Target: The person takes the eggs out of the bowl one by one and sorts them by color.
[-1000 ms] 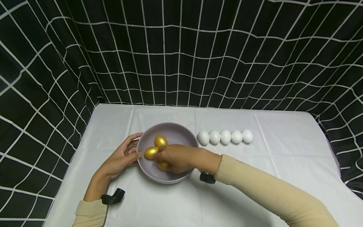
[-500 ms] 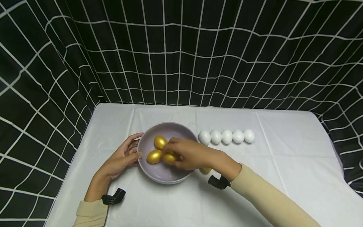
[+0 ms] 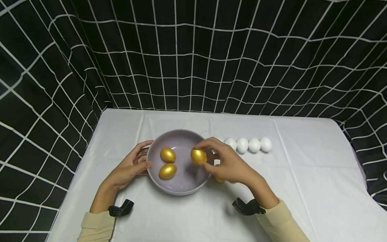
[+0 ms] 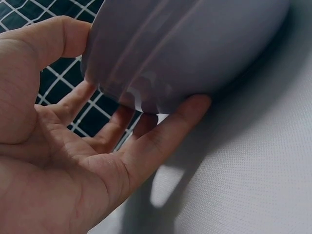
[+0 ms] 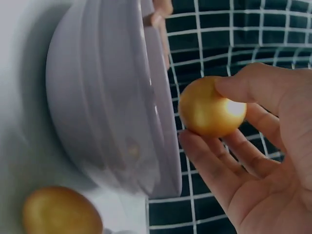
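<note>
A mauve bowl [image 3: 181, 188] sits on the white-covered table. Two golden eggs lie inside it toward the left, an upper golden egg [image 3: 168, 155] and a lower golden egg [image 3: 167, 171]. My left hand [image 3: 128, 168] holds the bowl's left side, its thumb [image 4: 75, 38] at the rim and its fingers spread along the outer wall. Over the bowl's right rim, my right hand [image 3: 226, 163] pinches another golden egg [image 5: 213, 106] between thumb and fingertips, up out of the bowl. One more golden egg [image 5: 62, 214] rests on the table beside the bowl, mostly hidden under my right hand in the head view.
Several white eggs [image 3: 242, 145] stand in a row right of the bowl, the nearest one covered by my right hand. A black cloth with a white grid [image 3: 193, 60] hangs behind the table [image 3: 302, 174] and along its sides.
My right hand has lifted a golden egg from among the others and moved right to the bowl's rim. Two eggs in the bowl have shifted slightly. My left hand has stayed in place.
</note>
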A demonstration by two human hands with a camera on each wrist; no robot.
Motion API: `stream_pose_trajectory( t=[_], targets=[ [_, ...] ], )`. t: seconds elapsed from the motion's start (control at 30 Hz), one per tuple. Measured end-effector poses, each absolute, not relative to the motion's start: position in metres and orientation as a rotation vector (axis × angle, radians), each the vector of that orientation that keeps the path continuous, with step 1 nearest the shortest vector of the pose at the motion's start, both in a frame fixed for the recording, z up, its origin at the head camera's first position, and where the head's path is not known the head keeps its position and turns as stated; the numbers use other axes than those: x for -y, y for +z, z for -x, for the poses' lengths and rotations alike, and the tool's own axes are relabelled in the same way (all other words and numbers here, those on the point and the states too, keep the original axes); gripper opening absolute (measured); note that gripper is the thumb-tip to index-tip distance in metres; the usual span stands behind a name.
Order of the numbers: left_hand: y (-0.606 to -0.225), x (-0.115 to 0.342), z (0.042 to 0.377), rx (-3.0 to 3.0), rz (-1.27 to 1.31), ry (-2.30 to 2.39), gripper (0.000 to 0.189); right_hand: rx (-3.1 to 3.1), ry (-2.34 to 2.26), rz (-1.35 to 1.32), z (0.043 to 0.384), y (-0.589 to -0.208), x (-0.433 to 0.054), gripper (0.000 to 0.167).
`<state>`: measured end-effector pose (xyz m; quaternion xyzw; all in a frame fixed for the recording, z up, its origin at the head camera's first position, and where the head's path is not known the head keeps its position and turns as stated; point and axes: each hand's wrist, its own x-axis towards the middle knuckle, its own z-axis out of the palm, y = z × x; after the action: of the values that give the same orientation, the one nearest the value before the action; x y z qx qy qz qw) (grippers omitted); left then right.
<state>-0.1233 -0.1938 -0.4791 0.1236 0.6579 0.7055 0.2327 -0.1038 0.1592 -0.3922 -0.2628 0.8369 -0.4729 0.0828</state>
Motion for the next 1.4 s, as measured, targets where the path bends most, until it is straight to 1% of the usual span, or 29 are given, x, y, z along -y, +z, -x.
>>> stream_pose_trajectory(
  t=[0.23,0.63,1.03,1.2,1.4],
  targets=[
    [-0.48,0.194,0.122,-1.827,-0.323,1.931,0.078,-2.509,-1.558,0.665,0.095,-0.402,-0.181,0.045],
    [-0.482,0.193,0.123,-1.822,-0.321,1.939,0.078,-2.524,-1.744,0.475,0.081,-0.417,-0.226,0.048],
    [-0.482,0.19,0.121,-1.831,-0.32,1.923,0.078,-2.677,-1.677,0.308,0.06,-0.431,-0.26,0.044],
    [-0.482,0.189,0.121,-1.82,-0.331,1.926,0.077,-2.732,-1.653,0.245,0.053,-0.439,-0.271,0.045],
    [-0.482,0.19,0.121,-1.821,-0.33,1.933,0.077,-2.865,-1.465,0.224,0.05,-0.452,-0.279,0.046]
  ],
)
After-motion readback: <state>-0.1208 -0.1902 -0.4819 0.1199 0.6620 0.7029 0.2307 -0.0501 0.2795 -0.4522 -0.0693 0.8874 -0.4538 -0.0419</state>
